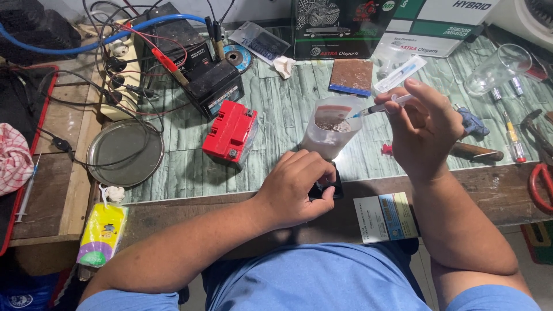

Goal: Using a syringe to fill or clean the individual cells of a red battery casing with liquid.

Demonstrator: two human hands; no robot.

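At the wooden bench edge, the left hand (pixel 296 187) grips one small black rectangular block (pixel 326 188). At one o'clock, the right hand (pixel 423 135) pinches one clear plastic syringe (pixel 385 106) (needle over one cloudy plastic cup (pixel 332 133)). Beyond at eleven o'clock: one glossy red battery (pixel 230 132), one black battery (pixel 214 86).

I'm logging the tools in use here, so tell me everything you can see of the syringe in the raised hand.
The slim clear plastic syringe lies nearly level, tilted slightly down to the left. It has a pale barrel, a blue hub and a thin needle that reaches over the mouth of the translucent plastic cup of dark liquid. The right hand pinches its rear end with the fingertips, above the green tabletop. Its fill level cannot be made out.
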